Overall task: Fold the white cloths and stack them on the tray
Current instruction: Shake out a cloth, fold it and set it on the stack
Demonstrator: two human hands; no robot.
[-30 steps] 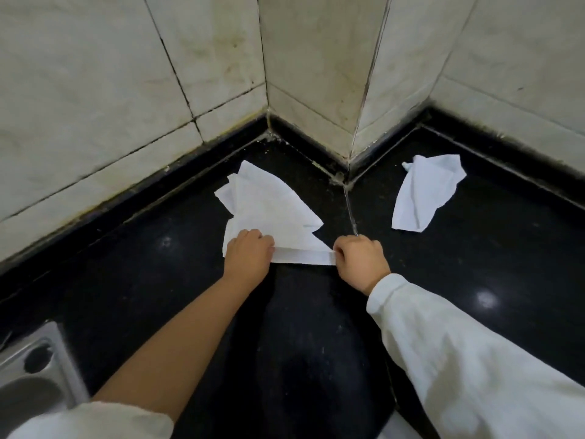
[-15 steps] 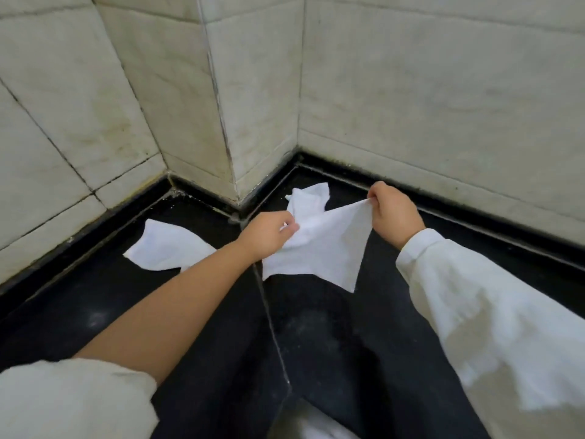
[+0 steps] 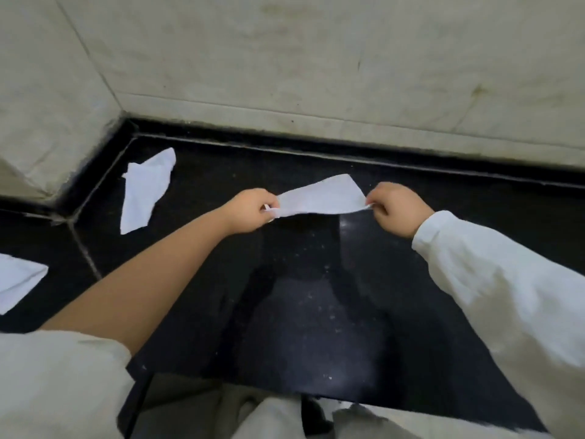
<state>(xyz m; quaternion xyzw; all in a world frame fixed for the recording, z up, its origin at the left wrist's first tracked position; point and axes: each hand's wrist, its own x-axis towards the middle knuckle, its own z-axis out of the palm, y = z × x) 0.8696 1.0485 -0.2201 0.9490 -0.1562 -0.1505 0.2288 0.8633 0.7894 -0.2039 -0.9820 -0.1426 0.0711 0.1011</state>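
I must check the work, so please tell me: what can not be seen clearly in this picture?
- Tray: nowhere in the head view.
- Cloth at the left: cut off by the frame edge.
- Held cloth: motion blur hides its folds.
- Fingers of left hand and right hand: curled under.

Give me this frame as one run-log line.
left hand: pinching cloth end | right hand: pinching other end | held cloth: stretched above counter | loose cloths: two, left | tray: not visible

I'm looking at a glossy black counter [image 3: 304, 312] that is catching pale reflections and showing fine specks, a thin seam [image 3: 84, 245] running across its left part. Pale marble-like wall tiles [image 3: 316, 58] are rising behind it, meeting at a corner on the left
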